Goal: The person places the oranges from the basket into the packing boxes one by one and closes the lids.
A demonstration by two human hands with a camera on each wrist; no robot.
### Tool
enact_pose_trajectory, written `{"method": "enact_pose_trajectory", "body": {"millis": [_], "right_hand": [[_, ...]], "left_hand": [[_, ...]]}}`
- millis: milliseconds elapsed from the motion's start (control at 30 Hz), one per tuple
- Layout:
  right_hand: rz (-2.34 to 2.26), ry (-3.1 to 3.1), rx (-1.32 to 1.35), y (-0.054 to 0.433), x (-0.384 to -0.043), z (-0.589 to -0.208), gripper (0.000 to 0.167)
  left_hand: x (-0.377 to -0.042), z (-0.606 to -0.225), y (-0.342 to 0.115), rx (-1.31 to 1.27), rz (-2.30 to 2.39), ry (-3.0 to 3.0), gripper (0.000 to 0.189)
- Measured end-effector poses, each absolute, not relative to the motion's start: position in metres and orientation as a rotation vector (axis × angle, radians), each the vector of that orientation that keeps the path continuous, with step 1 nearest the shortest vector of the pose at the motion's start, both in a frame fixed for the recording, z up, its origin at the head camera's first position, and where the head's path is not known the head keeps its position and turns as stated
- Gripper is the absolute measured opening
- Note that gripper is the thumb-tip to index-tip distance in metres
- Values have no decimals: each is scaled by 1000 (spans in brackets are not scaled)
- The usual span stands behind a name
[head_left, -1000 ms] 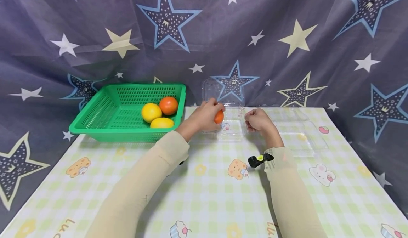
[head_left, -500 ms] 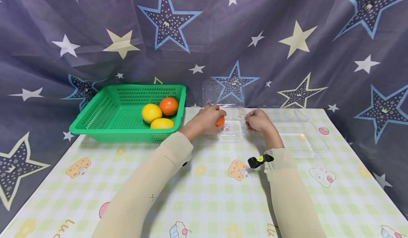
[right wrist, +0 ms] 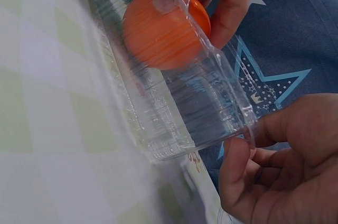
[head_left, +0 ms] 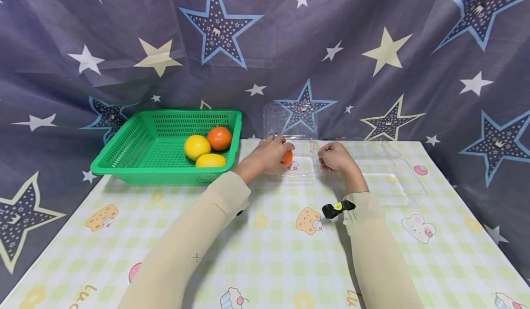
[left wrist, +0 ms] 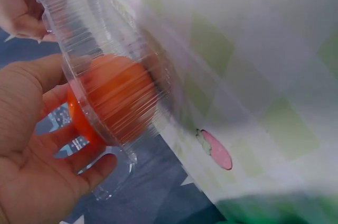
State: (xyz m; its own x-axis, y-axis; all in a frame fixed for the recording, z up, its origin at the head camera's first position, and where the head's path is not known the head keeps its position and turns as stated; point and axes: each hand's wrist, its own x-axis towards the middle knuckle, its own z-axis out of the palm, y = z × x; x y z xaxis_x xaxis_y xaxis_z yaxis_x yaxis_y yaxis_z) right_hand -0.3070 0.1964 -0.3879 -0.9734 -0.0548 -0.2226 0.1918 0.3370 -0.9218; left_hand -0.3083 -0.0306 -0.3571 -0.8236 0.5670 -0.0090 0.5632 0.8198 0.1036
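My left hand (head_left: 269, 156) is at the left part of a clear plastic clamshell container (right wrist: 206, 110), fingers and thumb around an orange (left wrist: 119, 100). The orange sits inside the container's base, seen through its ribbed wall in both wrist views. With thumb and finger, my right hand (head_left: 336, 156) pinches the right edge of the container. Its lid (head_left: 290, 116) stands raised at the back, against the star-patterned cloth. In the head view, the left hand covers much of the orange.
To the left is a green plastic basket (head_left: 145, 175) holding an orange-red round fruit (head_left: 219, 138), a yellow round fruit (head_left: 196, 147) and a lemon-like yellow fruit (head_left: 210, 160). Another clear container (head_left: 407, 187) lies to the right. A dark curtain (head_left: 265, 33) hangs behind the table.
My left hand has shifted slightly right and down with the orange, which sits a little lower in the container. The right hand has stayed in place on the container's edge.
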Motion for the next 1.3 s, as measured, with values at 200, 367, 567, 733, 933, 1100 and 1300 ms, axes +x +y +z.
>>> {"method": "enact_pose_trajectory", "body": {"millis": [200, 367, 567, 733, 933, 1100, 1300], "right_hand": [[-1686, 2388, 121, 197, -308, -388, 27], [-1692, 2389, 130, 197, -308, -388, 26], [-1698, 2381, 125, 196, -308, -387, 28], [-1679, 2393, 139, 196, -306, -386, 26], [-1676, 2402, 126, 196, -305, -386, 25], [-1684, 2397, 122, 196, -305, -387, 26], [-1680, 2398, 121, 197, -306, -389, 25]], "left_hand": [[-302, -343, -36, 926, 163, 2957, 50], [-300, -328, -49, 900, 161, 2969, 50], [-303, -313, -74, 855, 172, 3012, 52], [-306, -308, -98, 805, 137, 3058, 51], [-305, -305, -128, 736, 128, 3086, 50], [-305, -305, -155, 699, 150, 3098, 54], [-304, -310, -181, 674, 224, 3109, 56]]}}
